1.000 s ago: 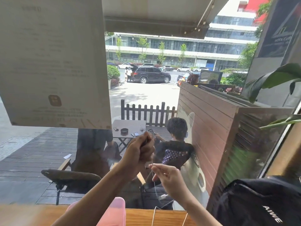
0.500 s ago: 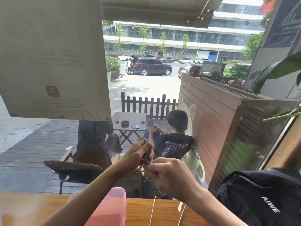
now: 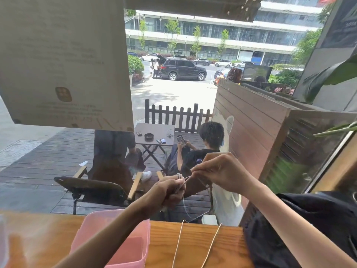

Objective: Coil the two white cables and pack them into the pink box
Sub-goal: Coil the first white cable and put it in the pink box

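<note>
My left hand (image 3: 170, 192) is raised above the wooden counter and closed around a small coil of white cable (image 3: 178, 176). My right hand (image 3: 218, 172) sits just to its right and pinches a strand of the same cable between thumb and fingers. Two strands of white cable (image 3: 178, 240) hang down from the hands and trail across the counter toward me. The open pink box (image 3: 133, 248) stands on the counter at lower left, partly hidden by my left forearm.
The wooden counter (image 3: 193, 246) runs along a window pane directly ahead. A black bag (image 3: 301, 229) lies on the counter at right. A paper notice (image 3: 63, 60) hangs on the glass at upper left. Outside are a person seated, chairs and a small table.
Both hands have dropped lower in view. My right hand has moved from below the left hand up to its right side, carrying the strand around the coil.
</note>
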